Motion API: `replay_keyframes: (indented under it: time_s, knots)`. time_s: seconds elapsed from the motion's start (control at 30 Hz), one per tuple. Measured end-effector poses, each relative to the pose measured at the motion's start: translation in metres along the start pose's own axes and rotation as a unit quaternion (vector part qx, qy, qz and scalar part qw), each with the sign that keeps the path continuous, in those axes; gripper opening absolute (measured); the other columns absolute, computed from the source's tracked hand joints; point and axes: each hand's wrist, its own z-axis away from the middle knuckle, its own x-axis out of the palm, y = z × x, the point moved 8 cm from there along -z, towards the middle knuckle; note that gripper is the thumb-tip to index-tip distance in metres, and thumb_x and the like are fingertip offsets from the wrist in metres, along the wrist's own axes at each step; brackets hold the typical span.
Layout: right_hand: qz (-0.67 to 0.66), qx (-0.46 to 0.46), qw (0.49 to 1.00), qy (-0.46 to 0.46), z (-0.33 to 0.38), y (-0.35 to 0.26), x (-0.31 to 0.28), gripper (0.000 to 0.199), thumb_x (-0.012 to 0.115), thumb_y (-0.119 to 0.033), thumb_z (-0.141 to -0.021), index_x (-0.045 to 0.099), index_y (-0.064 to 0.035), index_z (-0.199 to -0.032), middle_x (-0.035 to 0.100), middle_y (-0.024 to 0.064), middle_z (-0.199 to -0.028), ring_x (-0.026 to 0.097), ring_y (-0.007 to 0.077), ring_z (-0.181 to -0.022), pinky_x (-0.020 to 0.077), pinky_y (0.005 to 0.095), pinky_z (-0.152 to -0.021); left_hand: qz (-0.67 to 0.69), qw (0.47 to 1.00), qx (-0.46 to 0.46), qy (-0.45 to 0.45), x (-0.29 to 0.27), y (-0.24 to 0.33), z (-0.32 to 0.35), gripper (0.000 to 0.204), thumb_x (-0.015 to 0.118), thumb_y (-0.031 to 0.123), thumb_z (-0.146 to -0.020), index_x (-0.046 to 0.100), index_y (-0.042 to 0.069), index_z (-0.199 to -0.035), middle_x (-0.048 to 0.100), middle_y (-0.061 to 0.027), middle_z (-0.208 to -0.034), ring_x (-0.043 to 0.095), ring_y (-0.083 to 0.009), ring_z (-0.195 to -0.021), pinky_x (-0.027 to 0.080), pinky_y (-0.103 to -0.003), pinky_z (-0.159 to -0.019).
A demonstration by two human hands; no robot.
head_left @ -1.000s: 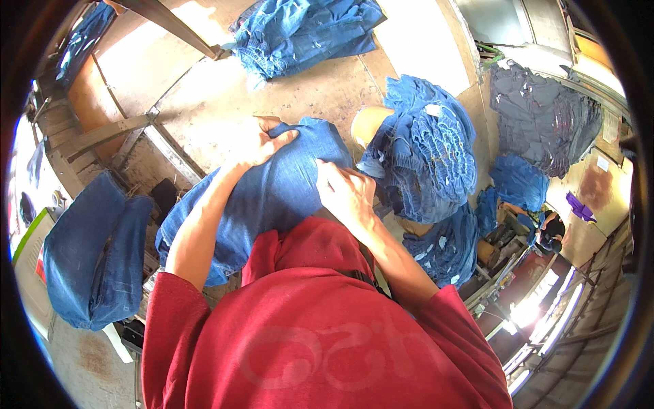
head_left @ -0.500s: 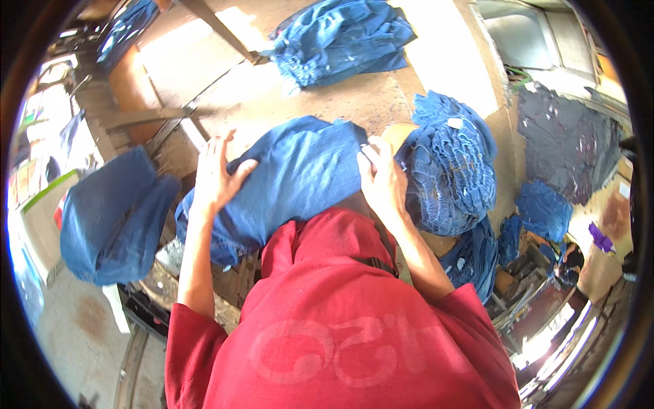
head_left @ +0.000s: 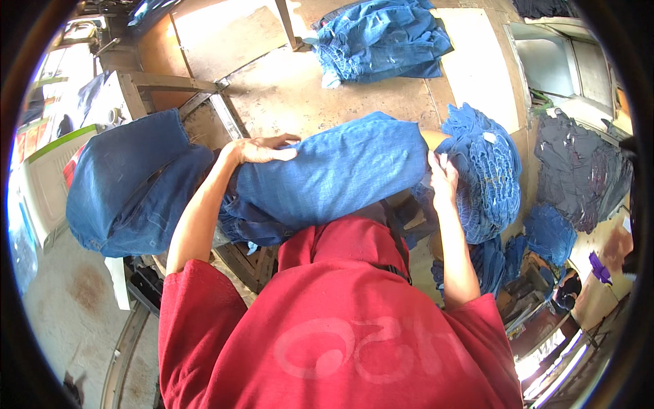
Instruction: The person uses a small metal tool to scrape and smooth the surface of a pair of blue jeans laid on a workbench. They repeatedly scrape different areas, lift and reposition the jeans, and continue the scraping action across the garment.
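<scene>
A folded blue denim garment (head_left: 340, 167) stretches across in front of me at waist height, its left part bunched and darker. My left hand (head_left: 262, 150) rests at its upper left edge, fingers and thumb stretched out to the right and apart. At the right end, my right hand (head_left: 443, 178) is closed, the fingertips pinching the denim edge. Just beyond that hand is a thick stack of blue denim pieces (head_left: 487, 180) with frayed edges. Left of my left forearm, a darker blue denim piece (head_left: 133, 184) hangs draped.
A pile of blue denim (head_left: 385, 41) lies on the brown board surface (head_left: 286, 88) ahead. A wooden frame (head_left: 174, 82) stands at the left. Dark grey cloth (head_left: 575, 167), a smaller denim heap (head_left: 548, 232) and a purple scrap (head_left: 599, 268) lie at the right.
The denim garment has moved right and is stretched flatter. My right hand has gone right to its end and closed on the edge. My left hand has turned to point right.
</scene>
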Motion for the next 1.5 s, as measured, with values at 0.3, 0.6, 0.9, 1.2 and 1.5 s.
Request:
replay_keyframes:
  time_s: [0.3,0.6,0.9,1.2,1.5]
  knots:
    - [0.095,-0.276,0.948,-0.125,0.171,-0.13,0.136,0.023,0.066,-0.007,-0.103,0.064,-0.0043,-0.126,0.078,0.0131,-0.103,0.075,0.0209,-0.077,0.059,0.0309,-0.068,-0.113,0.992,-0.058,-0.016,-0.028,-0.014,-0.006,0.079,0.079,0.081,-0.076,0.078,0.003,-0.09,0.072,-0.0157,-0.087,0.068,-0.0235,-0.091,0.052,-0.042,-0.082]
    - [0.213,-0.457,0.863,-0.036,0.224,-0.159,0.226,0.025,0.075,-0.01,-0.089,0.074,-0.0111,-0.114,0.07,0.0022,-0.067,0.065,0.0188,-0.055,0.0538,0.034,-0.054,0.044,0.979,0.168,0.108,-0.029,0.021,0.012,0.042,0.082,0.044,-0.093,0.081,0.003,-0.1,0.075,-0.0151,-0.077,0.068,-0.0187,-0.07,0.055,-0.036,-0.07]
    - [0.277,-0.397,0.874,-0.029,0.21,-0.165,0.244,0.021,0.072,-0.015,-0.091,0.073,-0.012,-0.112,0.069,0.0035,-0.063,0.068,0.0218,-0.054,0.0556,0.0371,-0.057,-0.106,0.968,0.167,0.151,-0.034,0.032,0.018,0.041,0.082,0.042,-0.092,0.078,0.001,-0.091,0.071,-0.0183,-0.076,0.069,-0.028,-0.07,0.053,-0.042,-0.069]
    - [0.275,-0.383,0.879,-0.073,0.237,-0.162,0.22,0.018,0.072,-0.011,-0.091,0.072,-0.0115,-0.109,0.068,0.0041,-0.063,0.067,0.0215,-0.052,0.0548,0.0364,-0.053,-0.066,0.965,0.171,0.188,-0.035,0.028,0.02,0.042,0.084,0.042,-0.09,0.077,0.001,-0.088,0.07,-0.019,-0.076,0.068,-0.0298,-0.067,0.052,-0.042,-0.066]
    - [0.3,-0.39,0.87,-0.027,0.206,-0.169,0.248,0.014,0.071,-0.014,-0.093,0.069,-0.0126,-0.107,0.065,0.0017,-0.059,0.066,0.0217,-0.05,0.0551,0.0363,-0.05,-0.063,0.961,0.195,0.187,-0.035,0.027,0.02,0.043,0.085,0.039,-0.091,0.074,-0.002,-0.088,0.065,-0.0184,-0.071,0.055,-0.0215,-0.062,0.048,-0.04,-0.065]
